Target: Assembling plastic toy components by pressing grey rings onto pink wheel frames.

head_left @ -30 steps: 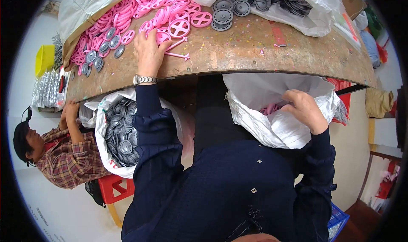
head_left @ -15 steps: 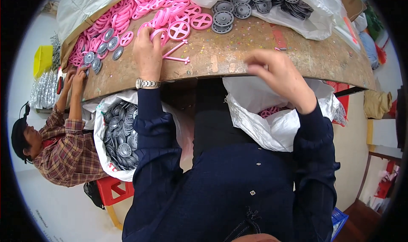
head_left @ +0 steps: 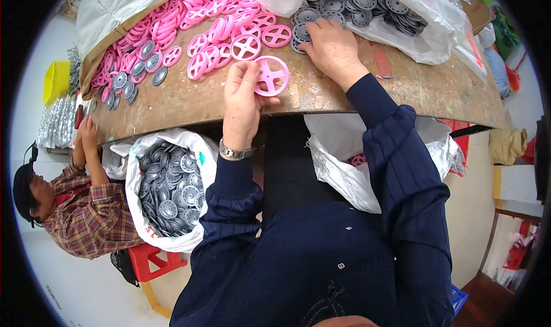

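Just over the table's front edge, my left hand pinches a pink four-spoked wheel ring by its left rim. Several more pink rings lie beyond it, joining a large pile at the far left. My right hand is at the near left end of the grey slotted discs. Its thumb and fingers close around the edge of a grey disc there. Part of that disc is covered by the fingers.
Left of me stands a white sack of grey discs; another white sack is by my right arm. A plastic bag lies under the far discs. Grey discs mingle with pink rings at left, near a co-worker.
My left hand has come nearer and right, lifting a pink ring off the group. My right hand has moved far and left onto the grey discs. The pink sticks no longer show.
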Tool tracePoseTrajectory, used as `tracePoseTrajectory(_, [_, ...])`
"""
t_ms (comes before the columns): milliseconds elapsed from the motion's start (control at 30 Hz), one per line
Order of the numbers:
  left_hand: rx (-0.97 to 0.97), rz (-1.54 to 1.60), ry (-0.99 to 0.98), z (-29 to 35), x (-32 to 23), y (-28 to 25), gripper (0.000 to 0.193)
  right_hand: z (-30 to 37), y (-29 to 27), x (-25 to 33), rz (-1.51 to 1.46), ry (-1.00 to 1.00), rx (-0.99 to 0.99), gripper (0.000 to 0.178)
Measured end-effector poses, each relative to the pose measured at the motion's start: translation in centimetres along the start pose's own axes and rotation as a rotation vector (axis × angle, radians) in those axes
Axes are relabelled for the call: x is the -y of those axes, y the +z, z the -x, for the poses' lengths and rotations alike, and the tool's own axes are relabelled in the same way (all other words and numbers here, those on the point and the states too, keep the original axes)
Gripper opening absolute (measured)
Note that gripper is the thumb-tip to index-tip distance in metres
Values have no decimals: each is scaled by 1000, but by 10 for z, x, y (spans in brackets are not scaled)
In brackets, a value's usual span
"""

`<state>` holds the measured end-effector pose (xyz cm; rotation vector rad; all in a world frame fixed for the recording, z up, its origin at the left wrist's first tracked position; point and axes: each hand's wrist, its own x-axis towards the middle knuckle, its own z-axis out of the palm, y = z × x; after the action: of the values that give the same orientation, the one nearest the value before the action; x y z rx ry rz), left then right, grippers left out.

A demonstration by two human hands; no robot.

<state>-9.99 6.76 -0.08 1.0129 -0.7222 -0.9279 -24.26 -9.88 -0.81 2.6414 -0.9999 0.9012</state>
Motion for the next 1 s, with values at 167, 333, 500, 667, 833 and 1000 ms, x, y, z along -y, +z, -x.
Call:
tracePoseTrajectory(167, [40,94,-95,2,6,4,19,-3,9,-2,65,6,11,25])
tracePoseTrajectory(333, [44,97,-95,0,12,4,21,-10,8,-8,43,-2,-79,17])
tracePoseTrajectory(500, [38,87,-112,-1,13,6,24,-13,-12,-21,-170,136,-222,15])
tracePoseTrajectory(667, [55,92,-109,-2,14,8,25,4,-50,-14,-898,434,-113,18])
tracePoseTrajectory(833, [90,105,-112,1,16,21,27,39,-72,0,-1119,476,109,16])
tracePoseTrajectory(1000, [155,73,-109,8,18,38,28,58,-82,14,-999,468,174,15])
